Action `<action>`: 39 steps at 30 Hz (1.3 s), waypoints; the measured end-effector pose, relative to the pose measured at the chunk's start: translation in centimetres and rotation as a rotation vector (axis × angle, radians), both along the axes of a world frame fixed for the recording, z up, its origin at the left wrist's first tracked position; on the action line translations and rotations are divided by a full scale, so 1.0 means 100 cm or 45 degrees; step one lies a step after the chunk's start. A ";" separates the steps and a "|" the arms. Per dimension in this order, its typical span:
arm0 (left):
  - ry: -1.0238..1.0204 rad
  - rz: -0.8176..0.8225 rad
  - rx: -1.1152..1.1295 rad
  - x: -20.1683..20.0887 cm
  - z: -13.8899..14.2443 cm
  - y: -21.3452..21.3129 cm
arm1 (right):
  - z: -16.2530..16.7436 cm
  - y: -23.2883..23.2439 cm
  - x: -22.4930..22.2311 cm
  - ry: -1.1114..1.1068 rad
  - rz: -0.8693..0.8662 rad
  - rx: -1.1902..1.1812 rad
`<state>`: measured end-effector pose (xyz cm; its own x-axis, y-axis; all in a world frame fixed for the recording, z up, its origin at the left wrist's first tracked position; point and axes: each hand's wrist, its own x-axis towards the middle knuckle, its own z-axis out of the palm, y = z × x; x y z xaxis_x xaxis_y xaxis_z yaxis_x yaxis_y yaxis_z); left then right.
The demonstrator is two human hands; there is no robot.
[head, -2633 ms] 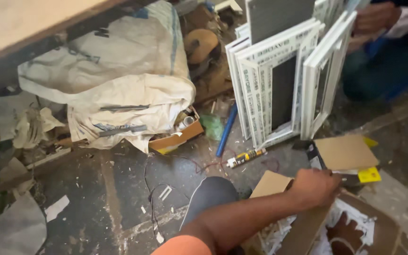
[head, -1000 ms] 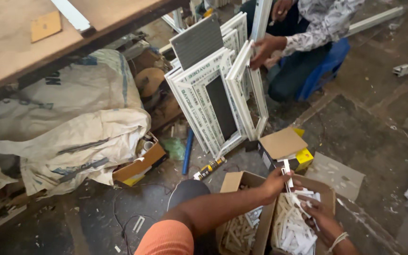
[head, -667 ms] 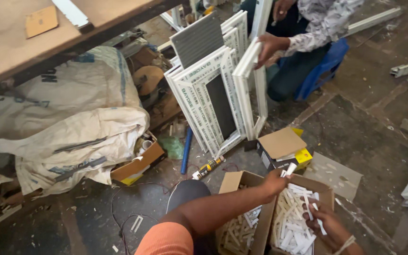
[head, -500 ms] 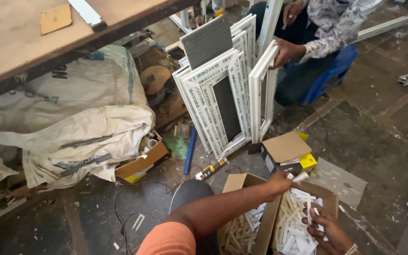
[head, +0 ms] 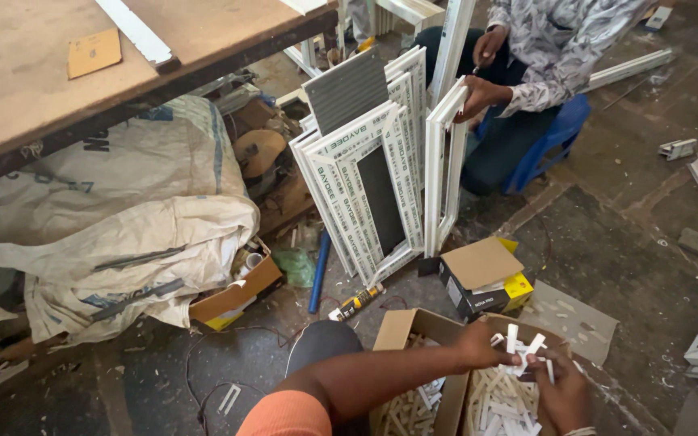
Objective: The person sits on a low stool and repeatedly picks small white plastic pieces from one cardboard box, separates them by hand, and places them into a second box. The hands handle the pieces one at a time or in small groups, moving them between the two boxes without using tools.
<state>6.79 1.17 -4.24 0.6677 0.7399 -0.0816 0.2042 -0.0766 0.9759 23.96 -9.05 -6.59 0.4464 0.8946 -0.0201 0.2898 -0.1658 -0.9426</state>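
— Where are your hands right now?

— Both sit low at the bottom right of the frame, over the open carton [head: 397, 329]. Your left hand [head: 485, 345] is curled, fingers closed on a few white strips [head: 520, 345] that stick up from it. Your right hand [head: 563, 393] is half closed, fingertips on the same bunch, just beside the left.

— And the rest of the strips?

— They fill the carton beneath your hands, in two compartments.

— What packages lie near you?

— A small black box [head: 485, 281] with a yellow corner and a brown flap, just above the carton. A brown and yellow box [head: 232, 295] at centre left, against the sacks [head: 123, 242]. White frames [head: 373, 186] with printed film lean at centre top, where another person's hand [head: 478, 95] grips one.
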 end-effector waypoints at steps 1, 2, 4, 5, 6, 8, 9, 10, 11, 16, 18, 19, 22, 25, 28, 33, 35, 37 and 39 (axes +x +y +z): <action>0.020 -0.030 -0.042 0.000 -0.001 -0.001 | 0.001 0.000 -0.004 0.000 -0.012 0.004; 0.077 -0.061 -0.038 0.001 -0.001 -0.001 | 0.001 0.000 -0.008 0.001 -0.022 0.006; 0.194 -0.118 -0.027 0.001 -0.003 -0.002 | 0.003 0.001 -0.013 -0.006 -0.008 0.067; 0.241 -0.119 -0.017 0.001 -0.003 -0.002 | 0.003 0.001 -0.015 -0.013 0.015 0.124; 0.286 -0.120 -0.011 0.002 -0.004 -0.001 | 0.004 0.002 -0.016 -0.021 0.038 0.178; 0.260 -0.106 -0.023 0.003 -0.005 -0.001 | 0.006 0.003 -0.019 0.074 0.064 0.181; 0.190 -0.090 -0.041 0.002 -0.005 -0.001 | 0.007 0.004 -0.020 0.121 0.078 0.183; 0.121 -0.075 -0.059 0.003 -0.005 -0.001 | 0.007 0.004 -0.021 0.104 0.025 0.194; 0.101 -0.046 -0.107 0.002 -0.004 -0.001 | 0.008 0.004 -0.021 0.089 -0.030 0.203; -0.080 -0.015 -0.221 -0.001 0.000 -0.002 | 0.010 0.005 -0.021 -0.124 -0.032 0.424; -0.113 -0.014 -0.347 -0.001 0.003 -0.003 | 0.009 0.006 -0.021 -0.069 -0.011 0.473; -0.130 -0.014 -0.410 -0.002 0.003 -0.003 | 0.007 0.007 -0.021 -0.018 -0.027 0.414; -0.089 -0.032 -0.447 -0.001 -0.001 -0.005 | 0.002 0.006 -0.020 0.015 -0.080 0.285; -0.150 -0.066 -0.502 0.003 -0.009 -0.003 | 0.001 0.003 -0.021 -0.190 -0.127 0.292; -0.255 -0.071 -0.578 0.005 -0.011 -0.002 | 0.008 0.001 -0.023 -0.266 -0.128 0.355; -0.416 -0.078 -0.622 0.001 0.001 -0.004 | 0.020 0.003 -0.030 -0.034 -0.129 0.193; -0.420 -0.084 -0.531 0.000 0.003 -0.007 | 0.018 0.003 -0.029 -0.114 0.000 0.355; -0.378 -0.104 -0.291 -0.002 0.001 -0.010 | 0.013 0.003 -0.028 -0.137 0.053 0.506; -0.153 -0.054 0.413 -0.003 0.004 -0.014 | 0.019 0.007 -0.029 -0.099 0.039 0.666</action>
<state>6.49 -0.28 -3.81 0.6892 0.6857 0.2341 0.0794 -0.3926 0.9163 21.07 -8.30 -4.70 0.4021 0.7888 0.4648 0.3596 0.3308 -0.8725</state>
